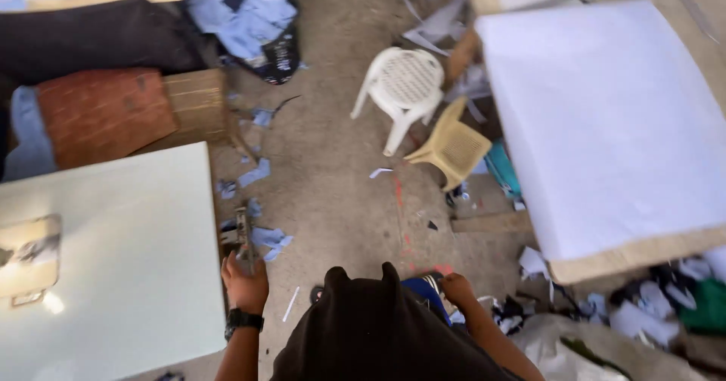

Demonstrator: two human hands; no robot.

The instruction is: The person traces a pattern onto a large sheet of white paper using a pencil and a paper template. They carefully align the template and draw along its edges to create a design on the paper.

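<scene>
Our left hand (243, 281) grips scissors (243, 236) beside the worktop (113, 267); our right hand (456, 286) hangs empty, fingers loosely curled; cloth scraps (266, 239) litter the floor (340, 162).

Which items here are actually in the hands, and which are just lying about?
In hand:
- left hand grips a dark metal tool; its kind is unclear
- right hand holds nothing visible

Lying about:
- white plastic chair
- tan plastic chair
- blue fabric scraps on the floor
- pale green tabletop
- table covered in white sheet
</scene>
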